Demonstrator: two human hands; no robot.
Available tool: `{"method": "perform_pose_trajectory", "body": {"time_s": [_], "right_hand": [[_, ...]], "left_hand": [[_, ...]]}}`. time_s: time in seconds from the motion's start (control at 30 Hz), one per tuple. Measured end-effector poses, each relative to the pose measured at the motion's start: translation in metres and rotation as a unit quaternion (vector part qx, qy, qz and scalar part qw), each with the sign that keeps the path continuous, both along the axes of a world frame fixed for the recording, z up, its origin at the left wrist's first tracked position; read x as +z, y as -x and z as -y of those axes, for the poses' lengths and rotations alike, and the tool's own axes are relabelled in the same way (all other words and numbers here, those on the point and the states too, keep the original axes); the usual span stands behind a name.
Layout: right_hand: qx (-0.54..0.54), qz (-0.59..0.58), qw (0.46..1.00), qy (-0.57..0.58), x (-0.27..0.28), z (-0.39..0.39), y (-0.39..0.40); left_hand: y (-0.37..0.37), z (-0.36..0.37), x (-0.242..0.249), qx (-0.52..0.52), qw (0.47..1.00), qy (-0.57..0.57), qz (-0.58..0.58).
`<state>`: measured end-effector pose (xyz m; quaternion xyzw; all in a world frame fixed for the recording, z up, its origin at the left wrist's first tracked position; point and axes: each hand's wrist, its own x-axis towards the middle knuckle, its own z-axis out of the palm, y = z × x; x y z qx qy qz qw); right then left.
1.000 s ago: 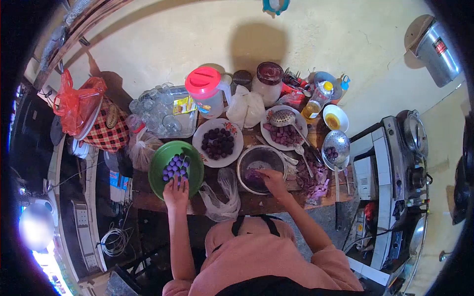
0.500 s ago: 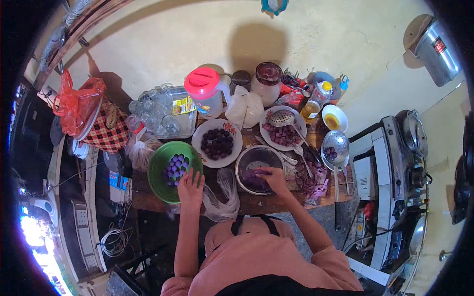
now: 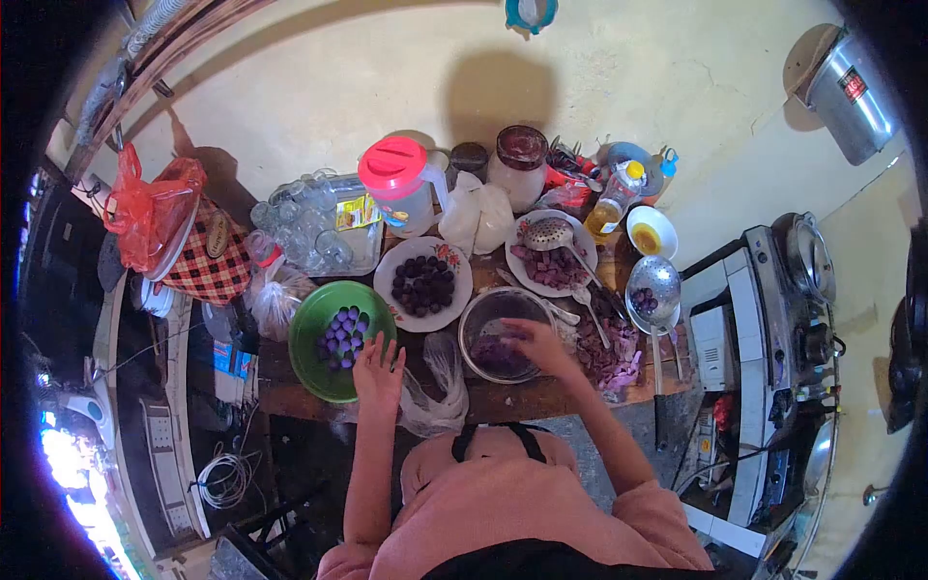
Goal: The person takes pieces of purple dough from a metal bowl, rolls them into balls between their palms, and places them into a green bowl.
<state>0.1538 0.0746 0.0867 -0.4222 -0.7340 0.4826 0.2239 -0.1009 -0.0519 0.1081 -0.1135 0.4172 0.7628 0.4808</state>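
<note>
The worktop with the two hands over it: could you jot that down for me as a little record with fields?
Left hand: fingers spread at the green bowl's near edge, nothing visible in it
Right hand: over the metal bowl; grip unclear
Green bowl: holds purple balls
Metal bowl: purple mass inside
Flowered plate: between and beyond both bowls, holds dark balls
Behind plate: pink-lidded pitcher

The only view faced forward and down from head height.
Wide and dark-rimmed, it took in the torso [image 3: 527, 512] close below, the table [image 3: 503, 398] farther out, the wall [image 3: 638, 97] beyond.
</note>
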Motion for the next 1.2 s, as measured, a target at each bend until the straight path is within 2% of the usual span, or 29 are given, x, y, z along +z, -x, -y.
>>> {"method": "perform_pose_trajectory", "body": {"time_s": [0.13,0.23,0.33,0.43,0.53,0.63,0.67,0.73,0.8,0.83,0.87,0.97,1.07,1.17,1.2], "right_hand": [[-0.015,-0.04,0.997,-0.069,-0.029,0.02,0.007],[-0.049,-0.003,0.999,-0.004,-0.021,0.023,0.007],[-0.082,-0.094,0.992,0.018,-0.035,0.018,0.007],[-0.106,-0.156,0.956,0.223,-0.025,0.012,-0.002],[-0.109,-0.291,0.89,0.333,-0.003,0.008,-0.007],[-0.064,-0.327,0.87,0.364,0.024,0.009,-0.004],[-0.037,-0.271,0.93,0.243,0.019,0.007,-0.001],[0.018,-0.142,0.99,-0.014,0.01,0.002,0.007],[-0.03,-0.021,0.99,-0.134,0.01,0.005,0.012],[-0.055,0.041,0.979,-0.192,0.011,0.005,0.012],[-0.066,0.084,0.969,-0.222,0.009,0.001,0.01],[-0.056,0.179,0.955,-0.232,0.03,0.005,0.007],[-0.04,0.203,0.952,-0.225,0.057,0.008,0.003],[-0.025,0.086,0.964,-0.251,0.075,0.002,-0.011],[-0.04,0.039,0.98,-0.19,0.082,0.001,-0.016]], "left_hand": [[0.004,0.004,-0.011,-0.018,1.0,-0.017,0.0],[0.001,0.002,-0.004,-0.007,1.0,-0.008,0.0],[-0.003,0.0,0.002,-0.001,1.0,-0.007,-0.004],[-0.004,0.001,0.0,-0.011,1.0,-0.016,-0.009],[-0.012,-0.005,-0.011,-0.04,0.998,-0.04,-0.015],[-0.043,-0.021,-0.011,-0.118,0.988,-0.1,-0.006],[-0.051,-0.032,-0.032,-0.254,0.914,-0.069,-0.309],[-0.08,-0.056,-0.039,-0.369,0.729,-0.119,-0.564],[-0.104,-0.074,-0.027,-0.41,0.828,-0.171,-0.342],[-0.112,-0.078,-0.007,-0.422,0.89,-0.125,-0.117],[-0.117,-0.079,0.006,-0.411,0.902,-0.069,0.115],[-0.127,-0.078,0.011,-0.411,0.911,-0.008,0.036],[-0.129,-0.084,-0.013,-0.379,0.921,-0.026,0.083],[-0.118,-0.088,-0.015,-0.348,0.928,-0.003,0.129],[-0.111,-0.087,-0.018,-0.365,0.921,-0.03,0.132]]}}
